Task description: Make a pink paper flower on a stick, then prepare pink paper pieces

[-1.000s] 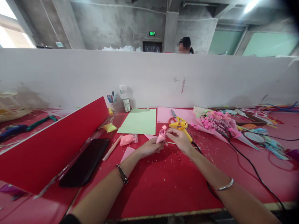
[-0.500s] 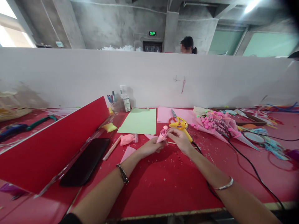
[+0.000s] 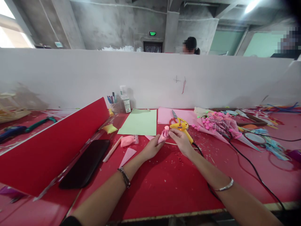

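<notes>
Closed around the lower part of a small pink paper cone (image 3: 161, 139) is my left hand (image 3: 150, 148). The cone tilts slightly and carries a darker pink swirl with a pale pink ball (image 3: 166, 128) on top, like an ice cream. My right hand (image 3: 182, 142) pinches at the right side of the swirl; its fingertips hide the exact spot. Just beyond the right hand lies a yellow glue gun (image 3: 182, 126), with red-handled scissors (image 3: 174, 114) behind it. A loose pink paper piece (image 3: 128, 156) lies beside my left forearm.
Finished-looking pink cones (image 3: 217, 122) are heaped to the right, near a black cord (image 3: 252, 166). Green paper (image 3: 138, 122) and pink sheets (image 3: 164, 115) lie ahead. Leftward are a pink bag (image 3: 127, 141), a black phone-like slab (image 3: 86, 164) and a leaning red board (image 3: 58, 141).
The cone and my left hand have shifted slightly, and the pale ball shows a little lower left of my right fingers. Another person has come into view at the far upper right.
</notes>
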Available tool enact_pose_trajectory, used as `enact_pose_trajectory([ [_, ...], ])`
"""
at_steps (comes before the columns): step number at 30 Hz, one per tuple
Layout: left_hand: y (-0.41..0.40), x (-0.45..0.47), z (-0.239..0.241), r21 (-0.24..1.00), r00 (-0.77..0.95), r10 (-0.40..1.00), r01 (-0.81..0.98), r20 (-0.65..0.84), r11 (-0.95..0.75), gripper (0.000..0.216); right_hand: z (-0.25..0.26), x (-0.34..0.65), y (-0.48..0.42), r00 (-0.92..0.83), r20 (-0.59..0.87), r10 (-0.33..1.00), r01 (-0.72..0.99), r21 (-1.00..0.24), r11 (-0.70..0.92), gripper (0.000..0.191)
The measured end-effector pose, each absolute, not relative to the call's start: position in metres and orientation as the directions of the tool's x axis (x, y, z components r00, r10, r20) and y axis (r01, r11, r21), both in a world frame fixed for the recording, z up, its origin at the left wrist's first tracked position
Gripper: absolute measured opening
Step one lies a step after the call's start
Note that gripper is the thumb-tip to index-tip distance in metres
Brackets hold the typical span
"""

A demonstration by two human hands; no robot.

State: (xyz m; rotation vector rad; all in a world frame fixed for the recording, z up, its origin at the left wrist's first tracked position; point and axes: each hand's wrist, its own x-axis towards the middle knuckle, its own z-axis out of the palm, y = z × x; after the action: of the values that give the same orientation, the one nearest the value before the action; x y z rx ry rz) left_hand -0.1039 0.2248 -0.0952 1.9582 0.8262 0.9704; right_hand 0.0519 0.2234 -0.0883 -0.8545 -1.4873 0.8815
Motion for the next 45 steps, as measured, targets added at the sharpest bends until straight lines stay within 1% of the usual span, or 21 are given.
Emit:
enact_pose_trajectory([
  [2,0.224,-0.103,-0.092,0.871,0.492,0.803,0.162,0.336,-0.464,0.021,-0.09,0.052,0.224,-0.089,0.416,0.905,-0.073,-0.909,0.411,0.02],
  [4,0.223,-0.103,-0.09,0.894,0.485,0.819,0.149,0.306,-0.422,0.025,-0.092,0.052,0.225,-0.088,0.397,0.914,-0.13,-0.914,0.385,0.023],
  [7,0.222,-0.103,-0.089,0.921,0.507,0.839,0.195,0.2,-0.338,0.031,-0.091,0.052,0.223,-0.1,0.373,0.922,-0.102,-0.926,0.364,0.022],
  [9,0.221,-0.103,-0.089,0.923,0.507,0.85,0.241,0.143,-0.299,0.035,-0.089,0.051,0.22,-0.164,0.372,0.914,-0.072,-0.928,0.364,0.022],
  [12,0.22,-0.105,-0.09,0.92,0.499,0.856,0.257,0.135,-0.295,0.037,-0.085,0.049,0.214,-0.345,0.394,0.852,-0.063,-0.916,0.397,0.034],
  [14,0.22,-0.106,-0.091,0.914,0.525,0.838,0.25,0.149,-0.319,0.037,-0.084,0.047,0.212,-0.416,0.397,0.818,-0.043,-0.907,0.418,0.036],
  [16,0.22,-0.106,-0.093,0.899,0.564,0.809,0.251,0.166,-0.36,0.035,-0.085,0.046,0.212,-0.414,0.387,0.824,-0.004,-0.906,0.424,0.029],
  [20,0.221,-0.104,-0.096,0.822,0.599,0.769,0.307,0.225,-0.48,0.03,-0.088,0.045,0.213,-0.327,0.367,0.871,0.024,-0.918,0.396,0.021],
  [23,0.221,-0.103,-0.095,0.723,0.576,0.756,0.372,0.312,-0.582,0.028,-0.089,0.044,0.214,-0.243,0.356,0.902,0.049,-0.925,0.378,0.023],
  [25,0.219,-0.103,-0.093,0.655,0.588,0.719,0.382,0.372,-0.652,0.027,-0.09,0.043,0.213,-0.209,0.353,0.912,0.075,-0.924,0.375,0.024],
  [29,0.215,-0.104,-0.091,0.577,0.631,0.677,0.411,0.38,-0.706,0.025,-0.09,0.042,0.213,-0.205,0.367,0.907,0.105,-0.913,0.393,0.029],
  [31,0.215,-0.103,-0.091,0.586,0.632,0.675,0.4,0.381,-0.705,0.025,-0.09,0.042,0.214,-0.22,0.377,0.9,0.118,-0.905,0.408,0.029],
  [34,0.215,-0.102,-0.09,0.659,0.592,0.696,0.338,0.406,-0.672,0.028,-0.09,0.043,0.216,-0.23,0.386,0.893,0.125,-0.899,0.42,0.024],
  [37,0.217,-0.102,-0.089,0.727,0.526,0.746,0.306,0.41,-0.615,0.032,-0.089,0.045,0.218,-0.176,0.4,0.899,0.15,-0.892,0.426,0.019],
  [40,0.219,-0.103,-0.09,0.763,0.479,0.781,0.297,0.4,-0.574,0.034,-0.088,0.047,0.219,-0.122,0.415,0.901,0.199,-0.88,0.432,0.014],
  [42,0.22,-0.103,-0.092,0.778,0.468,0.791,0.289,0.394,-0.558,0.035,-0.089,0.048,0.22,-0.154,0.409,0.9,0.204,-0.878,0.434,0.011],
  [45,0.221,-0.103,-0.095,0.804,0.447,0.803,0.255,0.394,-0.537,0.036,-0.09,0.048,0.22,-0.248,0.4,0.882,0.188,-0.874,0.449,0.011],
])
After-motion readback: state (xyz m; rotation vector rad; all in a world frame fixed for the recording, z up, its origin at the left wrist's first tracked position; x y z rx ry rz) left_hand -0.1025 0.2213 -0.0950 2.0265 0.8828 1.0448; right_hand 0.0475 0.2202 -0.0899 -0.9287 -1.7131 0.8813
